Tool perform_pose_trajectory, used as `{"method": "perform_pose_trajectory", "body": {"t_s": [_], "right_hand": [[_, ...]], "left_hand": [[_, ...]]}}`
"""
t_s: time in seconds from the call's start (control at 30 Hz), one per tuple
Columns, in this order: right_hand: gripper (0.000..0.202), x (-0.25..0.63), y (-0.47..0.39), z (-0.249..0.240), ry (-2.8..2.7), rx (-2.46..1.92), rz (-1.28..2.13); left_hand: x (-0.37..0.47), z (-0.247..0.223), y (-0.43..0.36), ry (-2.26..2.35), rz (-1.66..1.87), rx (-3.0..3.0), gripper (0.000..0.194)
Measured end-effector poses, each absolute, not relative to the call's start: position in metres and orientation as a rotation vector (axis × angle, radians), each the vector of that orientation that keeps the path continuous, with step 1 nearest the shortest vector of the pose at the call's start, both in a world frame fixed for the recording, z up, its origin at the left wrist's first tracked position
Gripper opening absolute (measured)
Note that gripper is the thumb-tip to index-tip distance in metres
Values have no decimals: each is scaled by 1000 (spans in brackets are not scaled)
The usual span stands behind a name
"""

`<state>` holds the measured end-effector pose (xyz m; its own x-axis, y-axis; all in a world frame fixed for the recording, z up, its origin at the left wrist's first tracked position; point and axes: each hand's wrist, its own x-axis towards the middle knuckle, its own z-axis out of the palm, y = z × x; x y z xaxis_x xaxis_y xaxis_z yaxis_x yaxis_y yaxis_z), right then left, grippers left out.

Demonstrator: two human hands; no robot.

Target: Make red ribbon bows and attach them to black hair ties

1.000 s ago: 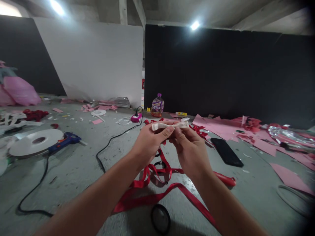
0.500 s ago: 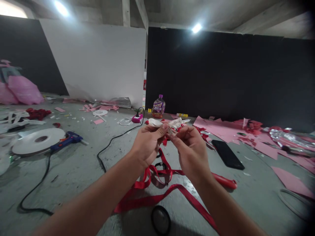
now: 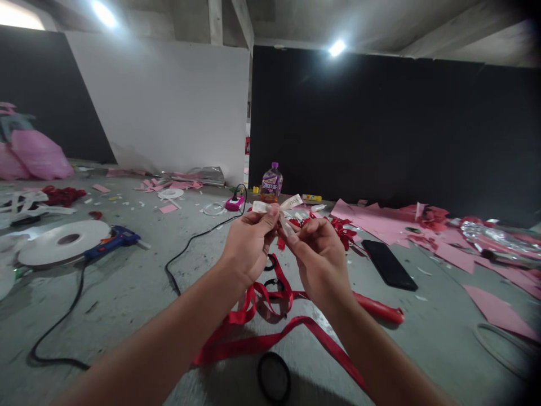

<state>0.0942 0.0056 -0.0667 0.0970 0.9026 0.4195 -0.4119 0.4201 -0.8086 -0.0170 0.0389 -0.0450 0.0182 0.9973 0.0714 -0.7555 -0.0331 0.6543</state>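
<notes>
Floor (image 3: 127, 293): grey concrete, strewn with pink paper scraps (image 3: 380, 223).
Red ribbon (image 3: 270, 332): loose loops lying under the forearms.
Left hand (image 3: 247, 248): thumb and fingers pinched on the white ribbon strip (image 3: 276, 206).
Right hand (image 3: 319, 256): close against the left, fingertips nipping the same strip, held above the floor.

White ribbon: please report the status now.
Left hand and right hand both pinch white ribbon. Held above red ribbon. Nothing blocks.

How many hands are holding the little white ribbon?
2. The left hand pinches the white ribbon near its left end, and the right hand grips it just right of that, above the red ribbon on the floor.
</notes>
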Motion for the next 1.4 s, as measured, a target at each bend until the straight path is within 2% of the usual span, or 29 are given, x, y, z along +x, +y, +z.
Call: {"method": "perform_pose_trajectory", "body": {"t_s": [0.3,0.47,0.67,0.97,1.2,1.4], "right_hand": [[19,106,14,-61,-1188,-724,1048],[20,107,13,-59,-1219,-885,808],[25,102,14,-67,-1129,-884,884],[15,95,10,-65,-882,-675,1091],[13,94,11,-59,-662,-579,1223],[14,94,11,-58,-592,-603,1256]], "left_hand": [[-26,-43,33,466,1251,1171,14],[-29,-42,30,768,1368,1720,23],[-29,-40,22,984,1378,2143,23],[-23,-45,18,1014,1331,2204,28],[-25,-56,28,893,1293,2194,47],[-28,-54,33,792,1245,2179,43]]}}
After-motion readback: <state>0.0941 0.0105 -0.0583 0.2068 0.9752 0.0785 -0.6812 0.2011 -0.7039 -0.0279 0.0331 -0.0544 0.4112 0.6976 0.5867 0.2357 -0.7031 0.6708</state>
